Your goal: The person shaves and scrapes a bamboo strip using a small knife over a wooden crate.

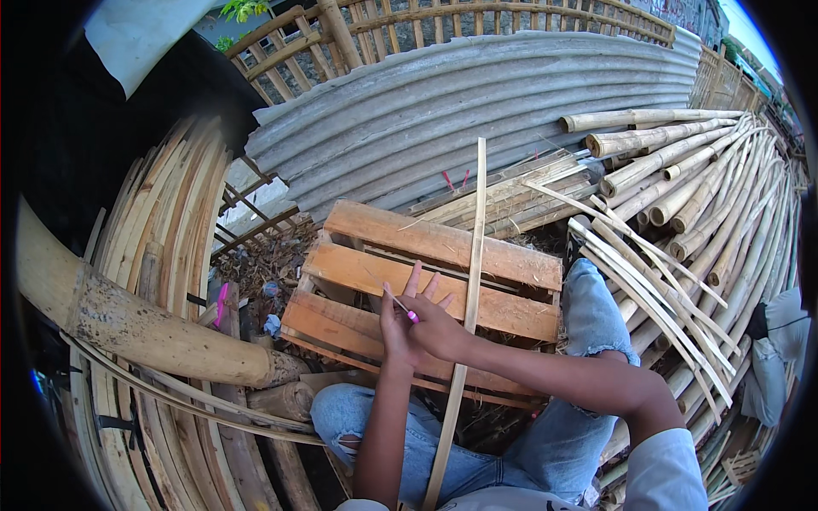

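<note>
Outdoors, a brown wooden pallet [426,281] lies by grey wavy metal sheets [477,102] and piled bamboo poles [690,187]. Near its middle, the right hand [439,328] pinches a small pink-tipped tool [402,308]. The left hand [399,319] has spread fingers beside a long thin bamboo strip [470,289].

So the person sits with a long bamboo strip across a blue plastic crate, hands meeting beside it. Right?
Not quite: the head view shows a wooden pallet, not a blue plastic crate. The long bamboo strip does lie across it, with the left hand and right hand meeting beside it.
</note>
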`<state>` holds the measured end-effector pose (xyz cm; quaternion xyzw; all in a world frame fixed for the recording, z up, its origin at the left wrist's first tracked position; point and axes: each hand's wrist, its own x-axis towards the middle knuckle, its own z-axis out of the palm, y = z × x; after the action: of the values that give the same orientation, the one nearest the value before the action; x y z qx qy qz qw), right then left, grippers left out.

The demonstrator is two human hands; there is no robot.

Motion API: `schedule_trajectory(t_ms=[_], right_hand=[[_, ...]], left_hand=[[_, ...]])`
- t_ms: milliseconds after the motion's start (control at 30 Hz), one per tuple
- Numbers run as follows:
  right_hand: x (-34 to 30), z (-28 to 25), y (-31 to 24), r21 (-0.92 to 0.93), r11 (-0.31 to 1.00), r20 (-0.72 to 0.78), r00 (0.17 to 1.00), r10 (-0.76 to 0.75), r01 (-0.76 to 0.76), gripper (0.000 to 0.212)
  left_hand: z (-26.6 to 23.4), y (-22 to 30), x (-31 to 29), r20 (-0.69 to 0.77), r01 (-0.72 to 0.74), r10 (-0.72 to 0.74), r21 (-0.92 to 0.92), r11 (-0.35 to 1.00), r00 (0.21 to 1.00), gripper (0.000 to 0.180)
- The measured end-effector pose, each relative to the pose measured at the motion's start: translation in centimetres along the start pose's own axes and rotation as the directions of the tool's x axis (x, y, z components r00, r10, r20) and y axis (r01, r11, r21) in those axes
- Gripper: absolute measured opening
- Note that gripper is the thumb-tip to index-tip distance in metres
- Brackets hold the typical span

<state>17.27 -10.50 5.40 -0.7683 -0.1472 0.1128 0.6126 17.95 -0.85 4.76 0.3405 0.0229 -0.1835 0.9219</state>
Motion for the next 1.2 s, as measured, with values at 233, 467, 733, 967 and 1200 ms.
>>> schedule_trajectory(t_ms=[233,467,733,967,1200], right_hand=[[-0.6,0.2,-2.5,0.033,0.999,-0.062,0.998,-0.025,0.028,0.044],[0.0,0.4,-1.8,0.019,1.0,-0.101,0.995,-0.007,0.009,0.038],[0.4,1.5,-3.8,0.062,0.996,-0.155,0.986,-0.056,0.066,0.04],[-0.1,2.5,-3.3,-0.001,1.0,-0.069,0.997,0.027,-0.027,0.043],[-2.1,1.0,-5.1,0.008,0.984,-0.078,0.981,-0.178,0.179,0.048]], left_hand=[[-0.6,1.0,0.1,-0.048,0.094,-0.093,0.003,0.996,0.994,0.075],[-0.4,1.5,0.5,-0.068,0.089,-0.082,0.104,0.991,0.994,0.074],[-3.2,0.6,1.3,-0.126,-0.129,0.155,0.19,0.973,0.98,0.077],[-2.7,2.5,0.6,-0.283,-0.339,0.471,0.409,0.847,0.836,0.062],[0.5,2.9,-1.1,-0.197,-0.391,0.441,0.246,0.887,0.875,0.061]])
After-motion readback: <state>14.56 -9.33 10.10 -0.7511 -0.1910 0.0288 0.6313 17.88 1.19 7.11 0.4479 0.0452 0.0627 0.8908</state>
